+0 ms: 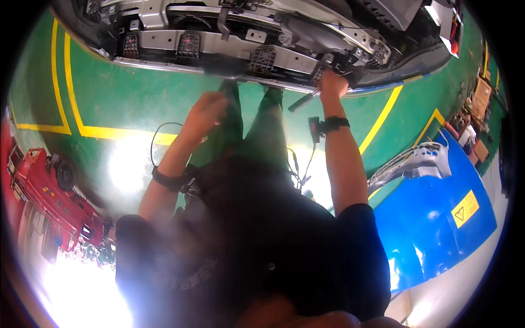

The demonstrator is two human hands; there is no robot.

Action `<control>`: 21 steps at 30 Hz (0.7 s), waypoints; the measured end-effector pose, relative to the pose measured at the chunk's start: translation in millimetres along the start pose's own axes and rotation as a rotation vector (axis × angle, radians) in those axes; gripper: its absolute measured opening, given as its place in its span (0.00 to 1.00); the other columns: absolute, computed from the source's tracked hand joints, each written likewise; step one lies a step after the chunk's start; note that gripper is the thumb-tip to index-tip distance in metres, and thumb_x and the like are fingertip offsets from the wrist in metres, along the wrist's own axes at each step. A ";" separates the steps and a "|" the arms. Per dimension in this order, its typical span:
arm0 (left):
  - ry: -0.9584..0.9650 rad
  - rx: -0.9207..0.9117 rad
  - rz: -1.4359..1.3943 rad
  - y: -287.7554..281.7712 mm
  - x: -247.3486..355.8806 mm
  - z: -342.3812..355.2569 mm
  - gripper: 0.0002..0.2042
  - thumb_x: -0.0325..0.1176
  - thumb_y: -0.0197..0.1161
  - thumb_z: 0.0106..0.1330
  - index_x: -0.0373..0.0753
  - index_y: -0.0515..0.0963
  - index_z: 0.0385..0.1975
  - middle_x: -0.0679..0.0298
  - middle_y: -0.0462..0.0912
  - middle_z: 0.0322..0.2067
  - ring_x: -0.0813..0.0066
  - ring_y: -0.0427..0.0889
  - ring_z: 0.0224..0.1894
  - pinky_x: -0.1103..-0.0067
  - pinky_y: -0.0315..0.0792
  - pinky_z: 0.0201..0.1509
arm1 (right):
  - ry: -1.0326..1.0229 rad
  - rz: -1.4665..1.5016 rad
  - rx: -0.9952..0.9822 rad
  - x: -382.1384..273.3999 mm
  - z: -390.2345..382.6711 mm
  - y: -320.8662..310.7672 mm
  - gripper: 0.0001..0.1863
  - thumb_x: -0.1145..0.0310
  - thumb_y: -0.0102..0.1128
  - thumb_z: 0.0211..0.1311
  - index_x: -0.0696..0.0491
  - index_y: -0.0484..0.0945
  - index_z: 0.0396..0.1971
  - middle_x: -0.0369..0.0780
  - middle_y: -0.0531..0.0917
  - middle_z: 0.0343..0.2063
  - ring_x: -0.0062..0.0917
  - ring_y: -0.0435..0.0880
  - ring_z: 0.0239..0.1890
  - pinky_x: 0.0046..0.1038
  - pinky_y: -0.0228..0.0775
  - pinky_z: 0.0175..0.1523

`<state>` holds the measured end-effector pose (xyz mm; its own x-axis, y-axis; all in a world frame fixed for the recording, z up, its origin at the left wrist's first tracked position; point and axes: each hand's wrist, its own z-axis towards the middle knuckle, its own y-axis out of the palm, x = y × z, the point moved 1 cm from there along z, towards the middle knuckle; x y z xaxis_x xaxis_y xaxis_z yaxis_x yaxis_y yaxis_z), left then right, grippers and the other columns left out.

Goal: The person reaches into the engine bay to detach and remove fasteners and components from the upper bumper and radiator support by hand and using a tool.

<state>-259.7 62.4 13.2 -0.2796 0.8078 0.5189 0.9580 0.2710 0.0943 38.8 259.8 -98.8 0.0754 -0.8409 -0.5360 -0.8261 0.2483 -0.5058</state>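
My right hand point(331, 85) is closed around a dark-handled tool point(299, 101) at the lower edge of a car's exposed front structure point(213, 44), beside a black bracket at its right part. The tool's upper end is hidden by the hand. My left hand point(208, 115) hangs below that structure at left of centre, over my legs, with fingers curled; I cannot make out whether anything is in them. Black bands with small devices and cables are on both my wrists. Several ribbed black brackets point(264, 57) line the metal crossmember.
Yellow lines mark the green floor point(93, 98). A blue panel with a warning label point(432, 218) lies at right, with a silver part point(415, 161) on it. Red equipment with a black wheel point(49, 199) is at left. Boxes and loose items point(481, 104) are at far right.
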 end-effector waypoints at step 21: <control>0.018 0.070 -0.025 3.4 11.1 -31.4 0.13 0.37 0.55 0.67 0.35 0.74 0.44 0.66 0.76 0.39 0.78 0.76 0.40 0.81 0.69 0.40 | -0.106 -0.256 -0.254 5.6 25.9 -12.5 0.09 0.71 0.56 0.53 0.61 0.72 0.20 0.42 0.79 0.17 0.34 0.79 0.19 0.33 0.70 0.26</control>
<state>-257.6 55.8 46.0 -0.3014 0.7913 0.5320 0.9438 0.3270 0.0483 64.0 264.4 -113.1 0.3436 -0.8026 -0.4877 -0.8844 -0.1019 -0.4555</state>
